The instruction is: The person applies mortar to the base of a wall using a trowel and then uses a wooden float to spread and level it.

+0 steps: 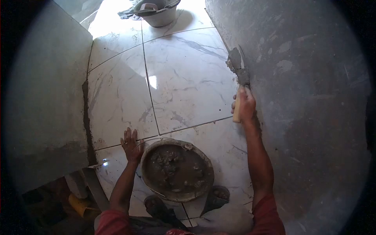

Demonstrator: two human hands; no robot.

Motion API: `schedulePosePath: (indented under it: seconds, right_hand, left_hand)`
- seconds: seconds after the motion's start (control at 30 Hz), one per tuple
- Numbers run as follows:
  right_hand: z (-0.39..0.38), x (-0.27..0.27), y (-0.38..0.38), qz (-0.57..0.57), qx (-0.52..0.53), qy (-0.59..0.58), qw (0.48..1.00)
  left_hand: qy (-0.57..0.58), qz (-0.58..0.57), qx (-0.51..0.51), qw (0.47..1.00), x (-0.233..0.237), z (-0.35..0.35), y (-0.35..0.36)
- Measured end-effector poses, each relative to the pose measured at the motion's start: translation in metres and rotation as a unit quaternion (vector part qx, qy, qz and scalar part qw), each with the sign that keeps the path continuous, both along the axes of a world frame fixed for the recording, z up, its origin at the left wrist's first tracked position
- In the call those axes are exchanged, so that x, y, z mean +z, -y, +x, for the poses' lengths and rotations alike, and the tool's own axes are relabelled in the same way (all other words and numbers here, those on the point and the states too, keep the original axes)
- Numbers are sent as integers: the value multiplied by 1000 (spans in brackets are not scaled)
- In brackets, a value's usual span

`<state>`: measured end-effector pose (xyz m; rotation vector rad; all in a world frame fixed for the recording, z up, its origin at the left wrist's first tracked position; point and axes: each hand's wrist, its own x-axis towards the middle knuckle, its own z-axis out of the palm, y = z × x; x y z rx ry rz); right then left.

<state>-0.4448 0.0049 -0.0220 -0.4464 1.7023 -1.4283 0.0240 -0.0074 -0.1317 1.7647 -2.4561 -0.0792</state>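
My right hand (pixel 245 104) grips the wooden handle of a trowel (pixel 238 66), whose mortar-laden blade is pressed against the grey plastered wall (pixel 309 98) on the right. My left hand (pixel 131 145) lies flat with fingers spread on the white marble-patterned floor tiles (pixel 184 78). It rests just left of a round pan of wet mortar (pixel 177 169) that sits on the floor between my arms.
A second bucket (pixel 158 11) stands on the tiles at the far end. A grey wall (pixel 43 98) rises on the left, with a mortar-filled gap at its foot. My feet in dark sandals (pixel 215 197) flank the pan. A yellow object (pixel 78 204) lies lower left.
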Motion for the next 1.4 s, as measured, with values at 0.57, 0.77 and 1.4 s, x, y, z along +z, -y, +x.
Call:
schedulePosePath:
  seconds: [0.57, 0.77, 1.4]
  right_hand:
    - [17, -10, -44, 17, 19, -72, 997]
    - [24, -31, -39, 32, 87, -103, 990]
    - [-8, -41, -35, 66, 47, -41, 996]
  left_hand:
    - [25, -20, -1, 999, -2, 2, 1]
    - [19, -34, -1, 999, -2, 2, 1]
    - [13, -40, 9, 999, -1, 2, 1]
